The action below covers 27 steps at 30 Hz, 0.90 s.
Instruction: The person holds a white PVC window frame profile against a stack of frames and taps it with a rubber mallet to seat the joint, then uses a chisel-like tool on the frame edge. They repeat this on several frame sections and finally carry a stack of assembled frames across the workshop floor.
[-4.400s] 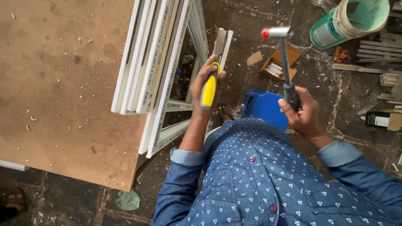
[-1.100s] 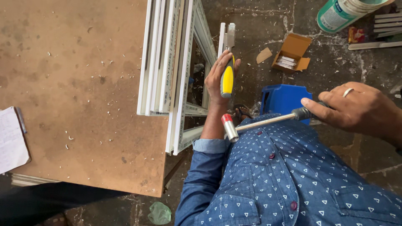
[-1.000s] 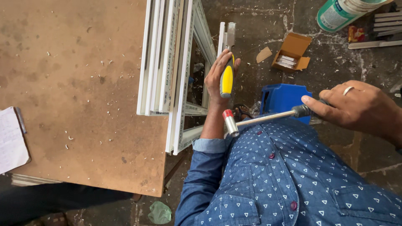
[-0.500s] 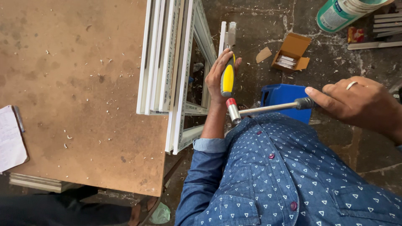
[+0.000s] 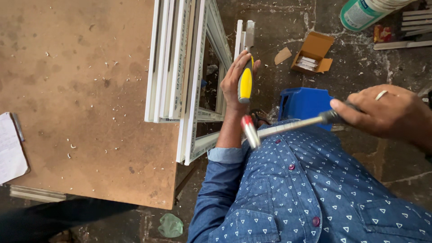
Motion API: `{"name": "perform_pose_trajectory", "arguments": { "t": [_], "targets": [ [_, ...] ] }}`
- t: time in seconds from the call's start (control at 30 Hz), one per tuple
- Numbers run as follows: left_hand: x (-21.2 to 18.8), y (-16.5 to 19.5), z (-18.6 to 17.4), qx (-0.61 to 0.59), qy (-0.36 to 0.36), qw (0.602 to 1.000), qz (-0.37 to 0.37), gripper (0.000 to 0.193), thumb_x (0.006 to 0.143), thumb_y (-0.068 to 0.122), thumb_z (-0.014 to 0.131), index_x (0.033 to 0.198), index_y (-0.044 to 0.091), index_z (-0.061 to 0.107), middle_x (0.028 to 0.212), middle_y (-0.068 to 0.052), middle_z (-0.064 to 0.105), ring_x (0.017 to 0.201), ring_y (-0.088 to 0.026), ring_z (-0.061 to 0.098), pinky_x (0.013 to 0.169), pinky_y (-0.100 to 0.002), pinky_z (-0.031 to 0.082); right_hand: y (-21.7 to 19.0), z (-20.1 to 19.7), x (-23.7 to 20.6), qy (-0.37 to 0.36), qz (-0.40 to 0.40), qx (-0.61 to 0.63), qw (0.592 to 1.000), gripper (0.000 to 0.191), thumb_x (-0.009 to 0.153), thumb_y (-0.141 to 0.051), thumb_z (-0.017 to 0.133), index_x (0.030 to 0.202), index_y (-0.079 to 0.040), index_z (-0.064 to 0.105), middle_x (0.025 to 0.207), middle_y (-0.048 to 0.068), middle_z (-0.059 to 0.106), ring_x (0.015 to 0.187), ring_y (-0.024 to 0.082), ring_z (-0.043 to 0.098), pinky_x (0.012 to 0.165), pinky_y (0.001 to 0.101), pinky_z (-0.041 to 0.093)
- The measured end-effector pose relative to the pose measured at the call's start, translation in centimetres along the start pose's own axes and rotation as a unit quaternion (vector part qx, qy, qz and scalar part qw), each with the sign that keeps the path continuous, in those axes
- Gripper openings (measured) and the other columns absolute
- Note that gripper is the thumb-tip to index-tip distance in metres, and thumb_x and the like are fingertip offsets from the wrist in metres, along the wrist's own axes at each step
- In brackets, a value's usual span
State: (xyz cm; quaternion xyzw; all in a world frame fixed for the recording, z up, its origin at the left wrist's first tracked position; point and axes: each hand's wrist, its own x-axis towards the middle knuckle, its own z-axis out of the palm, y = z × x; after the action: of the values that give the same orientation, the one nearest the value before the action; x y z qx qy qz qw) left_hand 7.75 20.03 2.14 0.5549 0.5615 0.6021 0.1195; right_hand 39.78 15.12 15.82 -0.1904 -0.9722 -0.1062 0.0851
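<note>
My left hand [image 5: 237,81] grips a yellow-handled chisel [image 5: 245,83], its blade set against a narrow white profile strip [image 5: 240,35] that stands beside the white window frames [image 5: 189,72]. My right hand [image 5: 387,112] holds a metal hammer [image 5: 288,127] by its dark grip. The hammer's red-tipped head [image 5: 249,130] hangs just below the butt of the chisel handle, close to my left wrist. My blue patterned shirt fills the lower right.
A brown board tabletop [image 5: 76,90] with white shavings lies left, a paper sheet [image 5: 11,150] at its edge. On the dirty floor sit a blue box [image 5: 303,102], an open cardboard box [image 5: 312,54], a green-labelled bucket [image 5: 364,12] and white strips [image 5: 411,27].
The hammer came down from a raised position to level with the chisel butt; in the last second its head moved toward the handle and back slightly. My left hand stayed on the chisel.
</note>
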Motion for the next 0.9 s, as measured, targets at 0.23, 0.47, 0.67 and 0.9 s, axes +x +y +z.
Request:
{"name": "perform_pose_trajectory", "arguments": {
  "t": [0.23, 0.47, 0.67, 0.9],
  "targets": [
    [-0.1, 0.4, 0.0, 0.019, -0.012, 1.000, -0.003, 0.035, 0.088, 0.017, 0.086, 0.119, 0.014, 0.071, 0.124, -0.006, 0.074, 0.111, -0.020, 0.076, 0.093, -0.030, 0.063, 0.0, -0.2, 0.6, -0.167, 0.022, -0.143, 0.975, 0.057, 0.093, -0.016, 0.064, 0.149, -0.026, 0.056, 0.081, -0.002, 0.061, 0.062, 0.014, 0.064, 0.055, 0.0294, 0.054],
    [-0.4, 0.4, 0.5, 0.002, -0.009, 1.000, -0.018, 0.034, 0.089, 0.016, 0.084, 0.120, 0.016, 0.071, 0.126, -0.005, 0.074, 0.112, -0.020, 0.076, 0.095, -0.031, 0.064, 0.0, -0.6, 1.6, -0.091, -0.005, -0.158, 0.983, 0.057, 0.089, -0.023, 0.065, 0.145, -0.025, 0.055, 0.075, -0.001, 0.062, 0.058, 0.013, 0.063, 0.052, 0.0269, 0.053],
    [-0.5, 0.3, 0.7, 0.026, -0.017, 1.000, -0.002, 0.036, 0.087, 0.018, 0.086, 0.120, 0.015, 0.071, 0.125, -0.005, 0.074, 0.111, -0.021, 0.076, 0.094, -0.032, 0.062, -0.3, 0.0, 0.8, 0.021, -0.033, -0.046, 0.998, 0.046, 0.097, -0.014, 0.062, 0.141, -0.014, 0.048, 0.092, 0.008, 0.064, 0.074, 0.024, 0.068, 0.066, 0.0334, 0.056],
    [-0.3, 0.1, 1.0, 0.027, -0.016, 0.999, -0.002, 0.035, 0.087, 0.020, 0.086, 0.118, 0.016, 0.071, 0.123, -0.005, 0.074, 0.109, -0.021, 0.076, 0.093, -0.032, 0.063, 0.1, -0.1, 1.0, -0.238, -0.002, -0.161, 0.958, 0.049, 0.099, -0.021, 0.058, 0.147, -0.019, 0.049, 0.081, -0.002, 0.062, 0.065, 0.011, 0.064, 0.058, 0.0280, 0.055]
  ]
}}
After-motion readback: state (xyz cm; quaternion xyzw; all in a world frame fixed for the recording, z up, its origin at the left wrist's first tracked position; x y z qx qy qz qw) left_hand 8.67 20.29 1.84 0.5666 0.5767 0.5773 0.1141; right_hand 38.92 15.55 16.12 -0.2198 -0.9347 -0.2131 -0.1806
